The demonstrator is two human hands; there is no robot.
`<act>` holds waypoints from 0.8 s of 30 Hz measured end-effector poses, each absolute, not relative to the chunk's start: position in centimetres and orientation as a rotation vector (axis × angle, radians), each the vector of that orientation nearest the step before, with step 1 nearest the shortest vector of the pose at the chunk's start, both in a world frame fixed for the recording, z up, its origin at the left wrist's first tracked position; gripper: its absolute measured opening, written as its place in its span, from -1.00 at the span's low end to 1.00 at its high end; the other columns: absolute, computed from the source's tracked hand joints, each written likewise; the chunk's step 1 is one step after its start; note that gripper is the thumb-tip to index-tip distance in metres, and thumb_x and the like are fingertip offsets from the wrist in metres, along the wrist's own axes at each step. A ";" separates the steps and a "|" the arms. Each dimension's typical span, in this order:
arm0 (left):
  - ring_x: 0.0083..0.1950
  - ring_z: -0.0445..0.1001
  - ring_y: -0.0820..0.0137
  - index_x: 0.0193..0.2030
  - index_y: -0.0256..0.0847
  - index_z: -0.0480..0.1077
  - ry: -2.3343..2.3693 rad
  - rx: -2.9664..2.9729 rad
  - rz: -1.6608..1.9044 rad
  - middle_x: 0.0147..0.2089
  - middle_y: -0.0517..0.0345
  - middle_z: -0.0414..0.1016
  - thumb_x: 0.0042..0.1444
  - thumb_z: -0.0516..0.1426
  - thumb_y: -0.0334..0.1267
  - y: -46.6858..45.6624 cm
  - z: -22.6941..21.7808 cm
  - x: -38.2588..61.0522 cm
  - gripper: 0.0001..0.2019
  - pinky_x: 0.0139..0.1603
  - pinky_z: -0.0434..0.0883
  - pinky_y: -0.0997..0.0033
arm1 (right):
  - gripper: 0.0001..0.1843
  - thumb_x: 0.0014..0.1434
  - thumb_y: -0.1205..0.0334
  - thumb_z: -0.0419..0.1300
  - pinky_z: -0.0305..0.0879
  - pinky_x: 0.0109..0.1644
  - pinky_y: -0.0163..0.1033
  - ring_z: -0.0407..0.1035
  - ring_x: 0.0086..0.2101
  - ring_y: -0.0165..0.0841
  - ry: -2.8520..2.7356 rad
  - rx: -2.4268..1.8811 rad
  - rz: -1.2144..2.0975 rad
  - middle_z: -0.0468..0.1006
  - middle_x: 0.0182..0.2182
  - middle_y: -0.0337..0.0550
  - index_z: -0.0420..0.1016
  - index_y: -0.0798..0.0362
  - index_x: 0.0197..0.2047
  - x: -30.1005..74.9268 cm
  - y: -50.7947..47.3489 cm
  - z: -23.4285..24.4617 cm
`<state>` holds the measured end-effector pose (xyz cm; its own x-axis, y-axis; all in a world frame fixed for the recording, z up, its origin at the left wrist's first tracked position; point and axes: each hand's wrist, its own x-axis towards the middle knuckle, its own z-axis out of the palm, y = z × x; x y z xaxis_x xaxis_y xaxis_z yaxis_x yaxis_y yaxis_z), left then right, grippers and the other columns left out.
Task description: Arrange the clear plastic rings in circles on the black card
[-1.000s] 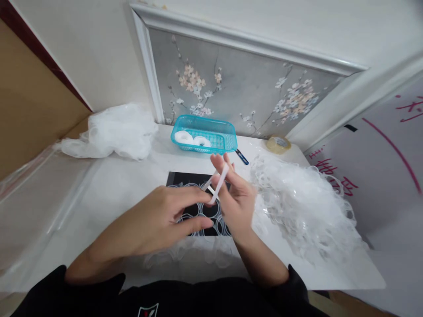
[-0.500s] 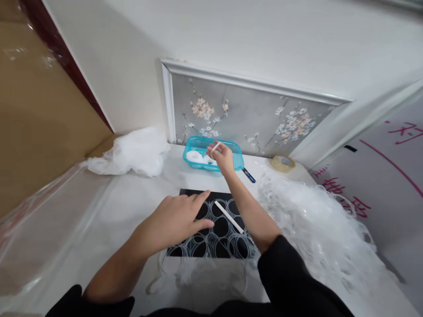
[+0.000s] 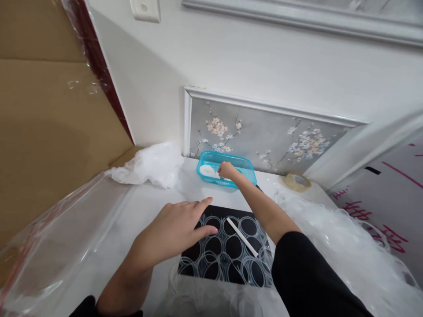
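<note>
My right hand (image 3: 227,169) reaches far forward into a turquoise plastic basket (image 3: 246,175) at the back of the white table; its fingers are curled down over a white roll (image 3: 207,170) inside, and what they hold is hidden. My left hand (image 3: 175,231) lies open, fingers spread, at the left edge of a black mat (image 3: 228,251) covered with clear plastic rings. A white strip (image 3: 242,230) lies diagonally on that mat, to the right of my left hand.
A big heap of clear plastic rings (image 3: 343,251) fills the right side. A crumpled clear bag (image 3: 148,165) lies at the back left, a roll of tape (image 3: 297,181) at the back right. Cardboard (image 3: 49,132) stands on the left, and a flower-painted panel (image 3: 264,141) leans against the wall.
My right hand carried a white strip from over the mat out to the basket and lowered into it. A second strip was left on the mat. My head tilted up.
</note>
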<state>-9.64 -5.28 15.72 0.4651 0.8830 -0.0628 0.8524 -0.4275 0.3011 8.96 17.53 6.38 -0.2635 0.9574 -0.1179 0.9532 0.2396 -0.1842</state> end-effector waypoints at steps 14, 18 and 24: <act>0.21 0.28 -0.06 0.11 -0.31 0.33 2.368 2.180 0.535 0.14 -0.25 0.39 0.22 -0.02 -0.32 8.3 7.1 -17.7 -0.65 0.17 0.17 -0.09 | -0.80 0.08 0.12 0.23 0.20 -0.30 -0.22 0.48 -0.31 -0.17 -2.448 -1.886 0.761 0.59 -0.39 0.00 0.49 0.09 -0.42 17.8 -2.0 0.5; 0.25 0.24 0.01 0.25 -0.23 0.21 1.909 2.396 0.378 0.21 -0.14 0.34 0.22 0.04 -0.09 5.9 5.0 -13.6 -0.50 0.22 0.14 0.00 | -0.86 0.16 0.20 0.13 0.22 -0.29 -0.26 0.44 -0.37 -0.30 -2.296 -1.663 1.041 0.52 -0.45 -0.16 0.36 0.04 -0.41 19.6 -2.6 0.0; 0.11 0.36 0.13 0.20 0.04 0.30 0.914 2.572 0.025 0.18 0.10 0.39 -0.37 0.32 0.26 -4.0 1.6 -4.4 -0.09 0.13 0.29 0.23 | -0.72 0.18 -0.05 0.10 0.31 -0.29 -0.22 0.39 -0.42 -0.36 -1.479 -1.270 1.331 0.47 -0.41 -0.23 0.26 -0.01 -0.24 24.2 -5.0 2.5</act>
<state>-4.39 -4.02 1.61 0.7849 0.6084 -0.1172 0.6010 -0.7015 0.3830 24.21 -5.00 2.49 -0.2156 0.9734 -0.0777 0.1794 -0.0388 -0.9830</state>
